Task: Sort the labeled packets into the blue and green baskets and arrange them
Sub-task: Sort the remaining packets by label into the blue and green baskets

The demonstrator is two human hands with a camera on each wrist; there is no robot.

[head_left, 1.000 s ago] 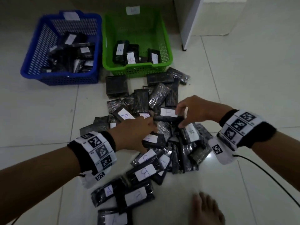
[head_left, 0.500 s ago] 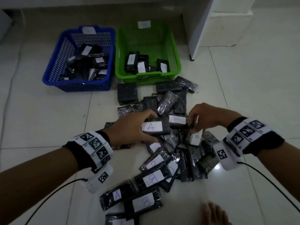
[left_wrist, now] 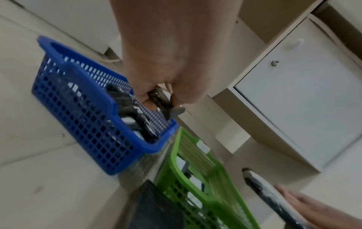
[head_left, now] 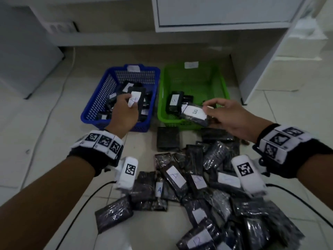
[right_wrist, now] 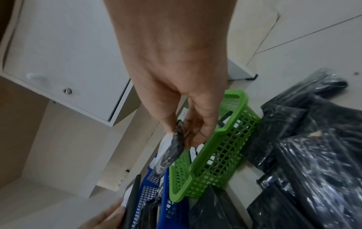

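My left hand [head_left: 126, 109] holds a black packet with a white A label [head_left: 136, 100] over the blue basket [head_left: 93, 105], which has several packets in it. The left wrist view shows that packet [left_wrist: 160, 100] pinched between thumb and fingers above the blue basket [left_wrist: 101, 124]. My right hand [head_left: 216, 112] grips a packet labeled B [head_left: 195, 114] above the front rim of the green basket [head_left: 221, 87]. In the right wrist view the B packet [right_wrist: 172, 148] hangs edge-on from my fingers beside the green basket [right_wrist: 215, 147]. A heap of labeled packets [head_left: 207, 186] lies on the floor between my forearms.
A white cabinet [head_left: 225, 13] stands over the green basket, its side panel [head_left: 261, 69] reaching the floor to the right. A grey box [head_left: 23, 51] sits at the left with a power strip [head_left: 59, 27] behind. Cables [head_left: 81, 204] trail from both wrists.
Both hands lifted from the pile and moved forward, the left with the A packet to over the blue basket, the right with the B packet to over the green one. The head view tilted up.
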